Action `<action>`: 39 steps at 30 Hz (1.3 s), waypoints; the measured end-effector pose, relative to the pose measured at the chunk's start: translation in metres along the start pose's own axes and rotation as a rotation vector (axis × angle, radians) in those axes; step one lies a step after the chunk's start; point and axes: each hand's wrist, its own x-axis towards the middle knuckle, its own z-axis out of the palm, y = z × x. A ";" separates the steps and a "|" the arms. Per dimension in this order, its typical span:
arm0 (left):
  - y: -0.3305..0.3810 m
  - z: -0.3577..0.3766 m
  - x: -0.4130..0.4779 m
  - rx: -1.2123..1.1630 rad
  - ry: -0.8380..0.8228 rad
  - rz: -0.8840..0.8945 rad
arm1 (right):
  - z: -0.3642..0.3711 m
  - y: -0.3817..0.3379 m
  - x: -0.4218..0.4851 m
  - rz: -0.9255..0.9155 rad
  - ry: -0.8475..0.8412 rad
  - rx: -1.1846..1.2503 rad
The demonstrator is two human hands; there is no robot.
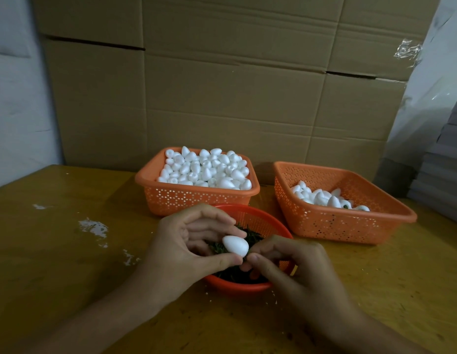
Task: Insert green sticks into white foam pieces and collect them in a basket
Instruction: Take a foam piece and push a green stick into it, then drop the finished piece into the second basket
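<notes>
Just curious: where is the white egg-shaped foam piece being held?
Head view, low centre: the white egg-shaped foam piece sits pinched in the left hand, above the round red basket, right hand at its tip.

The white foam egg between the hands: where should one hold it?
Pinch the foam egg across its rounded middle, coming from the left as the left hand does, thumb below, fingers above. Its sides bulge there for a sure hold, and the end toward the right hand is left bare.
</notes>
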 end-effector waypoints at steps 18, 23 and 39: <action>0.004 0.001 -0.001 0.044 -0.105 0.048 | 0.002 0.003 0.000 -0.077 -0.023 -0.015; 0.001 -0.001 -0.001 0.070 -0.117 0.056 | 0.003 0.006 -0.002 -0.110 0.017 0.033; -0.002 0.006 -0.012 0.653 -0.233 0.267 | -0.099 0.062 0.025 0.261 0.498 -0.357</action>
